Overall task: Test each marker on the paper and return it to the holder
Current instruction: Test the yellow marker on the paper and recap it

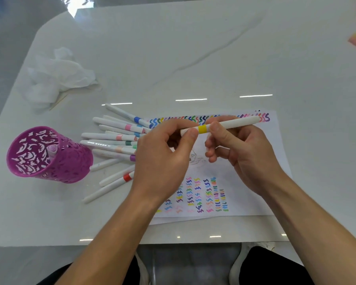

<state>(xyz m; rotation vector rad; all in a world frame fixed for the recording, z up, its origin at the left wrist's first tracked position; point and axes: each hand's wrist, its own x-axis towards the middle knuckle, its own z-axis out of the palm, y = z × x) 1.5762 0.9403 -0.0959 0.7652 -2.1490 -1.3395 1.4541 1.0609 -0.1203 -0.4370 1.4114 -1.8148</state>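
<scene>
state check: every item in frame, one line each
yellow-banded marker: capped, held level above paper
left hand: gripping cap end
right hand: gripping barrel
holder: upright, one marker inside
loose markers: capped, lying on table
paper: flat, squiggle-covered
tissue: crumpled

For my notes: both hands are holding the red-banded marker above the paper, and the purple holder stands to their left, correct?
Not quite: the head view shows the marker in the left hand and right hand is yellow-banded. It is above the paper, with the purple holder to the left.

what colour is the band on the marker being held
Yellow, on the white marker held between both hands, clearest in the head view.
</scene>
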